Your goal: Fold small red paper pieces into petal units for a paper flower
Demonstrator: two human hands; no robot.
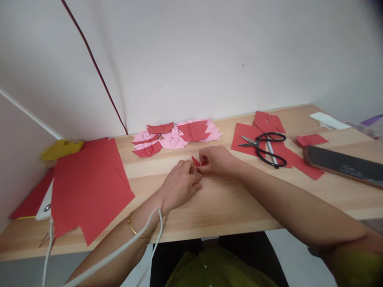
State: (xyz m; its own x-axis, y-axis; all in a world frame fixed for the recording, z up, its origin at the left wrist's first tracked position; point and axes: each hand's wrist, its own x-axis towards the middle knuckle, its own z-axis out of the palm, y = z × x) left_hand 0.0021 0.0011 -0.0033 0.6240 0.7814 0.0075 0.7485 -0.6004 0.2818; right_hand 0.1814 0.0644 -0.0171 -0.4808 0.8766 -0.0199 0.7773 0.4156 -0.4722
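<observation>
My left hand and my right hand meet at the middle of the wooden table, fingers pinched together on a small folded piece of red paper. Only a red corner of it shows between the fingertips. Both hands rest low on the tabletop. A gold bangle sits on my left wrist, and a white cable runs over that forearm.
A stack of red sheets lies at the left. Folded red and pink pieces sit by the wall. Black scissors lie on red sheets at the right, beside a dark flat bar. A yellow object is far left.
</observation>
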